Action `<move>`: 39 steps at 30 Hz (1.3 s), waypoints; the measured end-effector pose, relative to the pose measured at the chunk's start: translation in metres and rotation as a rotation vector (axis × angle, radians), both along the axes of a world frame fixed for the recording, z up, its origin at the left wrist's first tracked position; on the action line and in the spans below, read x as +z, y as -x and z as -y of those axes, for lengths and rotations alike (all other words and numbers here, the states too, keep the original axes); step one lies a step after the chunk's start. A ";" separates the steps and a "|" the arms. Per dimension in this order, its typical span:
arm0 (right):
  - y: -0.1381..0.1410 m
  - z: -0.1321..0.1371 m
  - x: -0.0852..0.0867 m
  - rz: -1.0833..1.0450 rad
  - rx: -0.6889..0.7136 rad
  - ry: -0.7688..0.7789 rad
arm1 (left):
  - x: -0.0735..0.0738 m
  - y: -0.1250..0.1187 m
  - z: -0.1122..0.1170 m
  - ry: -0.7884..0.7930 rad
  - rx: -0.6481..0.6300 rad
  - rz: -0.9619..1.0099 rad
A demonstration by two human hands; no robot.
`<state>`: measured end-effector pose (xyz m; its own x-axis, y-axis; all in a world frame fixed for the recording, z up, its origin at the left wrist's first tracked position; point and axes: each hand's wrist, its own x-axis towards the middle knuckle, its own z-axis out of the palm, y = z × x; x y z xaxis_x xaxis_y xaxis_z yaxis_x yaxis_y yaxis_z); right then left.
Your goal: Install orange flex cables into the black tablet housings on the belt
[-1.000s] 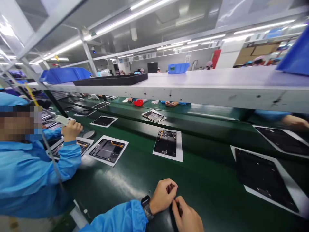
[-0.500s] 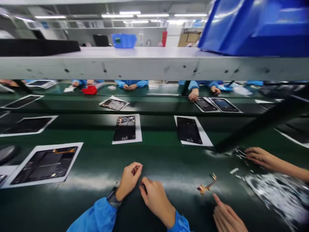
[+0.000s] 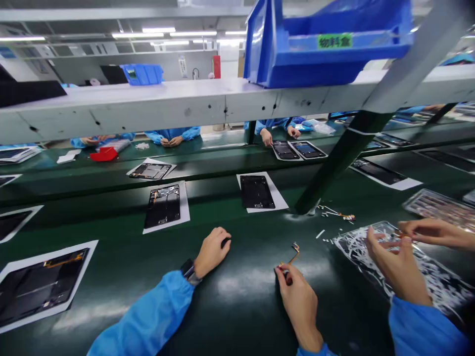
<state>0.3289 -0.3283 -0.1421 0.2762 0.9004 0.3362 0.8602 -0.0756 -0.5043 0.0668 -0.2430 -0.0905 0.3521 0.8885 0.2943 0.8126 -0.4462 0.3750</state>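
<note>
My right hand [image 3: 299,301] is closed on one end of a small orange flex cable [image 3: 295,255]. The cable's thin bent tail sticks out past the fingertips, over the green work surface. To its left, my left hand [image 3: 212,253] rests low above the same surface with fingers curled in; nothing shows in it. A dark watch [image 3: 190,271] is on that wrist. Beyond the hands, an opened tablet shell [image 3: 163,205] and a second black tablet shell [image 3: 257,192] lie on white sheets. Another tablet shell [image 3: 44,282] with an orange flex strip lies at the left.
At the right, a co-worker's hands [image 3: 401,267] handle a small part above a clear tray [image 3: 347,252] of white strips. Loose flex cables [image 3: 337,213] lie near a dark green post [image 3: 330,173]. Overhead runs a white shelf [image 3: 193,106] with a blue bin [image 3: 311,59].
My right hand has moved right and taken hold of the flex cable's end. My left hand has stayed near the middle. The view has turned right, and the co-worker's hands have come together over the tray.
</note>
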 end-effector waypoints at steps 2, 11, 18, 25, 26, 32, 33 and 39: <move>0.001 -0.002 -0.002 -0.003 0.008 0.000 | 0.010 -0.030 -0.035 -0.032 -0.034 -0.119; 0.002 -0.004 -0.008 0.022 0.071 -0.080 | 0.030 -0.109 -0.154 0.035 -0.181 -0.517; 0.000 -0.007 -0.012 -0.003 0.060 -0.095 | 0.036 -0.116 -0.163 0.082 -0.313 -0.696; -0.001 -0.011 -0.016 0.008 0.107 -0.151 | 0.067 -0.099 -0.147 -0.024 -0.362 -0.721; -0.001 -0.011 -0.016 0.019 0.111 -0.154 | 0.074 -0.091 -0.141 -0.044 -0.375 -0.713; -0.003 -0.008 -0.013 0.099 0.086 -0.128 | 0.114 -0.020 -0.021 -0.088 -0.451 -0.701; -0.003 -0.007 -0.012 0.112 0.088 -0.114 | 0.115 -0.009 0.011 -0.099 -0.468 -0.713; -0.004 -0.004 -0.010 0.135 0.116 -0.065 | 0.065 0.021 0.164 -0.054 -0.485 -0.698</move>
<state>0.3327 -0.3242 -0.1518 0.1203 0.8988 0.4215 0.9215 0.0568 -0.3841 0.0462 -0.4074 -0.0255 0.8069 0.5831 -0.0943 0.5637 -0.8078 -0.1723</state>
